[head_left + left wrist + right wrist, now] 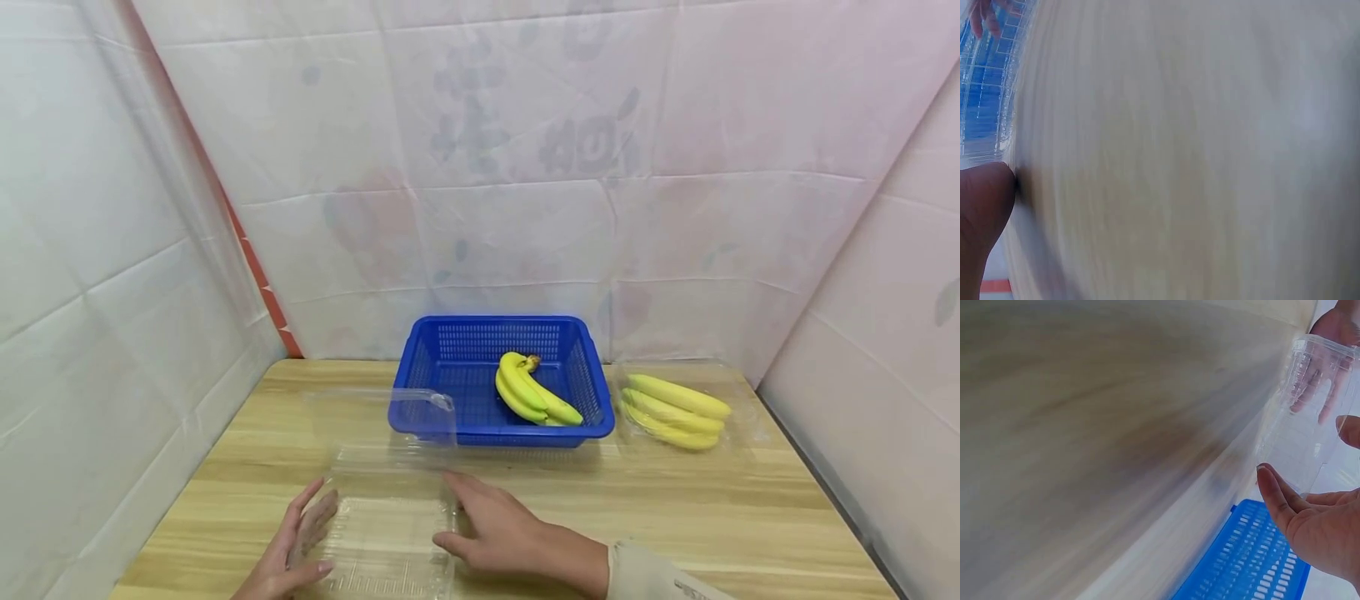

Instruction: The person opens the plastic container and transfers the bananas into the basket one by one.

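We are resting our left hand (288, 546) and right hand (498, 525) at opposite sides of a clear container (390, 542), fingers loosely extended, not clenched. The container is sitting lid-up on the wooden table (600, 512), near a blue basket (498, 432) holding bananas (517, 392); right of that, a second clear box (742, 429) is enclosing more bananas (675, 408).

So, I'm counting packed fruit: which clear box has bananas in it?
The box right of the blue basket, with bananas inside; the open box between left hand and right hand holds none.
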